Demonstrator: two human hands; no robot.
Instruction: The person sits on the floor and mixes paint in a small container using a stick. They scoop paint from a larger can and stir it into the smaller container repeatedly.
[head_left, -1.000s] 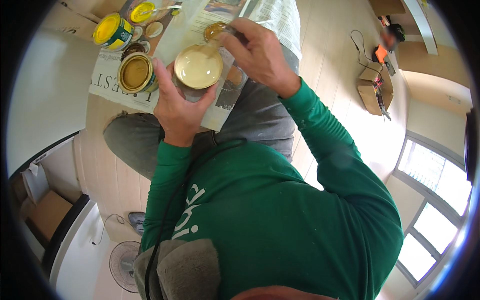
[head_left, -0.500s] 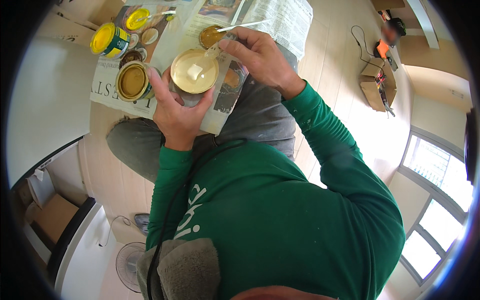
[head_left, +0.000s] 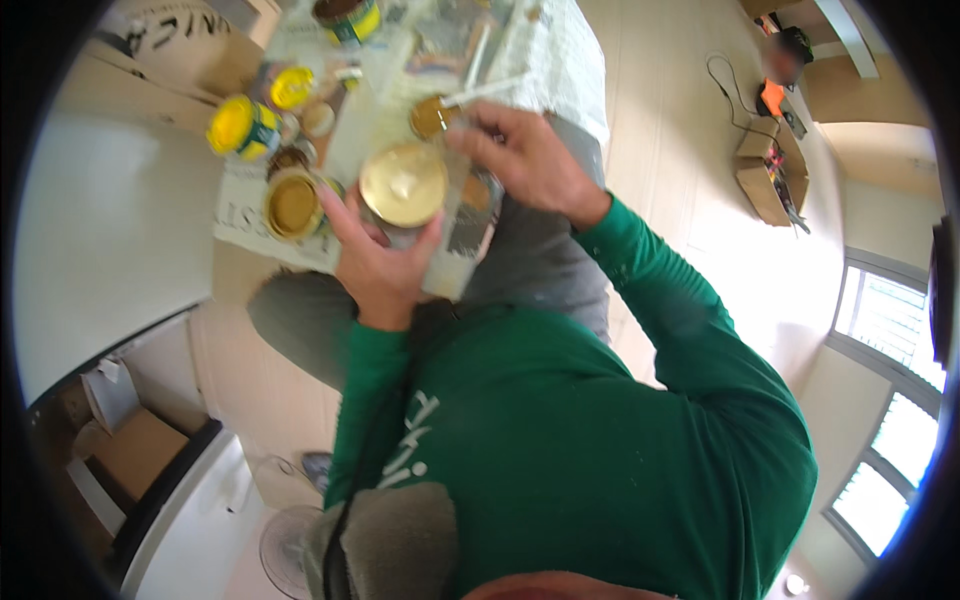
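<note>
My left hand is wrapped round a round tub of pale cream liquid, its thumb and fingers against the sides. To the right of the tub, my right hand is closed in a pinch. Blur hides what is between its fingertips. Just beyond them lies a lid with ochre-brown paint, and a white stick rests at its edge. Left of my left hand stands an open tin of ochre paint. Farther back are a tin of yellow paint and a yellow-coated lid.
Newspaper covers the work surface. A brown-topped tin stands at the far edge. Cardboard boxes are at the back left. On the floor at right sits a box with tools; a fan stands at lower left.
The view has shifted, bringing the far tin into sight. My right hand has drawn slightly away from the tub's rim; the translucent piece seen in its pinch is now blurred. My left hand still holds the tub.
</note>
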